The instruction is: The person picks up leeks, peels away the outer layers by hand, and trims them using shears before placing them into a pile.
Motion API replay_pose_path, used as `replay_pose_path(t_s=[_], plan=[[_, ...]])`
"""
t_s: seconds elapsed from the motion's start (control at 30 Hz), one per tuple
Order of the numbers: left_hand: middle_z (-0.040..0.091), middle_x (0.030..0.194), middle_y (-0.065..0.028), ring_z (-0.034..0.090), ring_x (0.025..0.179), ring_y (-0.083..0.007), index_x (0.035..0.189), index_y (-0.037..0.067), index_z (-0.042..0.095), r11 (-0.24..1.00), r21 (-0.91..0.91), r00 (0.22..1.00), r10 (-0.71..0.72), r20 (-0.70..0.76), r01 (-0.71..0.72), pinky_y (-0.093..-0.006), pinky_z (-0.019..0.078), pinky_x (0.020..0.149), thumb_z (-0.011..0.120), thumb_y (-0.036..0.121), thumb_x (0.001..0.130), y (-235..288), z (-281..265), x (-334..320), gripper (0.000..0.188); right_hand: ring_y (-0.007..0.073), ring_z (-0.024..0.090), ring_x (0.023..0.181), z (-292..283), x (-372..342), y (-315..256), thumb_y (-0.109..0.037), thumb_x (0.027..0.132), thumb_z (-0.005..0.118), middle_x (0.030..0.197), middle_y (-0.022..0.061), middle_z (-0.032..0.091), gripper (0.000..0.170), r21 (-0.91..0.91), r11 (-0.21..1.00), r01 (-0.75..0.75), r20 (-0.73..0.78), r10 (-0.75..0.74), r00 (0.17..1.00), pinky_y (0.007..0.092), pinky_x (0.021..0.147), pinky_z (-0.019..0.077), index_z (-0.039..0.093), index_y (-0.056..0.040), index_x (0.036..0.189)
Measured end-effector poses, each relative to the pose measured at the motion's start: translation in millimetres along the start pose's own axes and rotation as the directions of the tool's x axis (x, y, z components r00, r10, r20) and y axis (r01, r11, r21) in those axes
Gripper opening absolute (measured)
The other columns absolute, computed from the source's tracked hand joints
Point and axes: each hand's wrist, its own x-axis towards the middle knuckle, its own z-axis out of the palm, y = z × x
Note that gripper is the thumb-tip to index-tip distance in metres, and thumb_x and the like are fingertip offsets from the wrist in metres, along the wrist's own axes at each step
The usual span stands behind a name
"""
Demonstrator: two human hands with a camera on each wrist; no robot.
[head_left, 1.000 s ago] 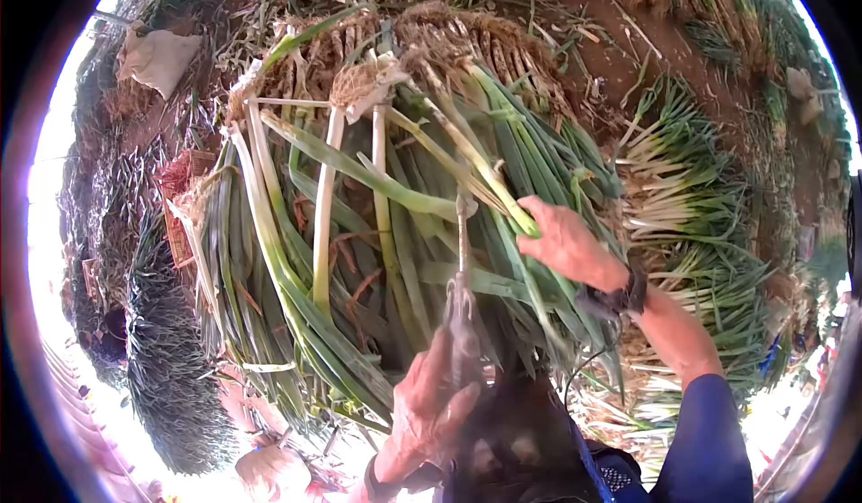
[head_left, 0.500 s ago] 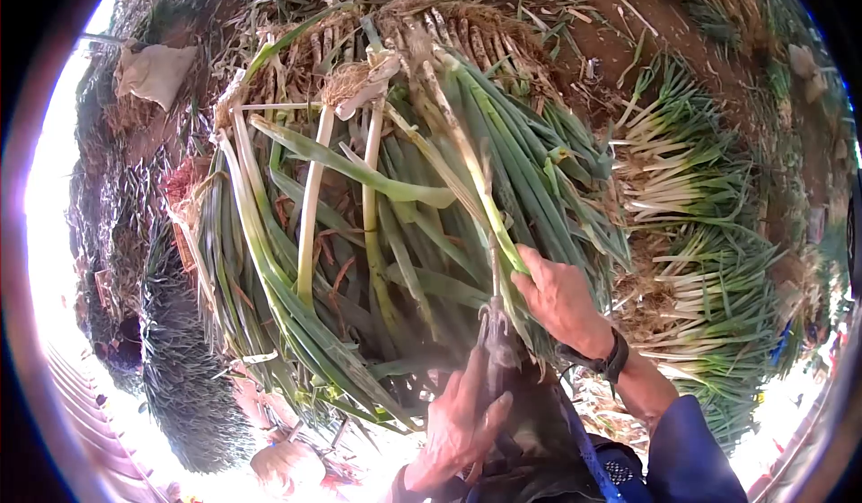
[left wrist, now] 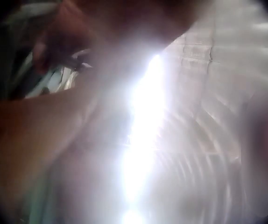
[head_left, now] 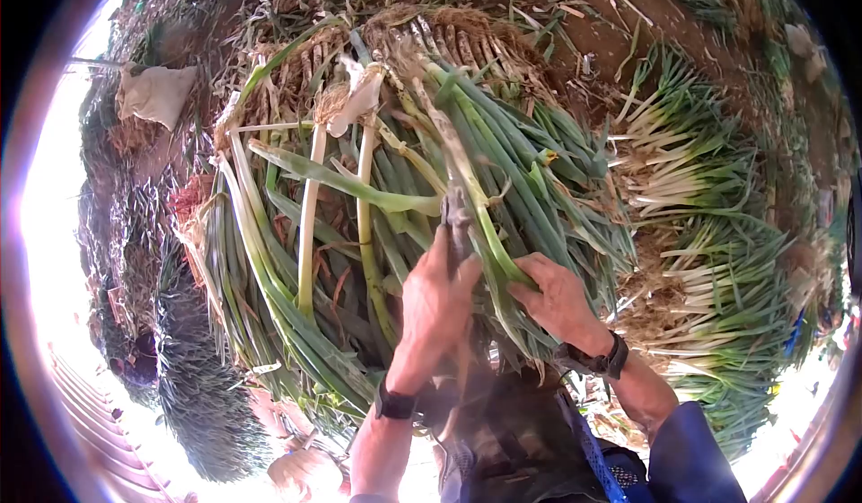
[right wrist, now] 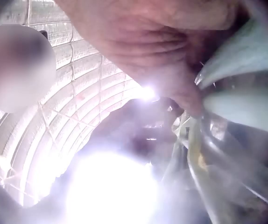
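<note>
A long green onion (head_left: 444, 135) lies slantwise over the heap, its pale stem up toward the roots. The right hand (head_left: 558, 298) grips its green leaves, thumb and fingers curled round them. Left of it, the left hand (head_left: 435, 306) holds a blurred grey tool (head_left: 457, 216), whose upper end is beside the onion's stem; whether they touch is unclear. In the right wrist view the right hand (right wrist: 162, 32) is close up, with green leaves (right wrist: 246, 109) beside its fingers. The left wrist view is blurred by glare, and the tool cannot be made out there.
A big heap of onions (head_left: 332, 323) with roots at the far side fills the middle. More onion bunches (head_left: 700, 297) lie along the right, and a dark green pile (head_left: 202, 368) at lower left. A pale sack (head_left: 154, 96) is at upper left.
The left hand has moved up over the heap with the grey tool, now nearer the onion's stem. The right hand has come lower and slightly left, still gripping the leaves.
</note>
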Motion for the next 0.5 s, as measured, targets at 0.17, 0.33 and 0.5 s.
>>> replay_pose_path(t_s=[0.17,0.33,0.5], plan=[[0.061,0.086,-0.0122,0.056,0.075,-0.0187,0.151,-0.006,0.045,0.996,-0.074,0.994,-0.046,0.098,0.054,-0.0362,0.0503,0.071,0.062,0.029,0.093,9.1,-16.8,-27.0,0.07,0.0355,0.067,0.1,-10.3,20.0,16.3,-0.035,0.096,0.07,0.105,0.0188,0.067,0.038,0.25,0.958,-0.138,0.121,0.111,0.987,0.0423,0.084,0.0512,0.068,-0.0008,0.114],[0.059,0.094,-0.0079,0.055,0.08,-0.0149,0.156,-0.006,0.04,0.999,-0.016,0.999,-0.029,0.045,0.029,-0.0294,0.0489,0.073,0.064,0.026,0.09,-10.7,-24.0,-83.3,0.077,0.0326,0.07,0.107,-14.9,81.1,22.4,-0.066,0.1,0.054,0.122,0.0257,0.07,0.076,0.08,0.984,-0.162,0.214,0.142,0.967,0.0411,0.092,0.0549,0.066,0.0019,0.131],[0.061,0.103,-0.0042,0.056,0.088,-0.0127,0.157,-0.005,0.039,0.945,-0.295,0.989,-0.148,-0.006,0.139,-0.0279,0.049,0.081,0.066,0.027,0.091,-25.3,-30.7,-105.9,0.079,0.0245,0.07,0.088,1.8,171.1,39.4,-0.039,0.097,0.073,0.098,0.0202,0.076,0.05,0.071,0.997,-0.022,0.169,0.01,0.986,0.0363,0.08,0.0544,0.07,0.0084,0.116]])
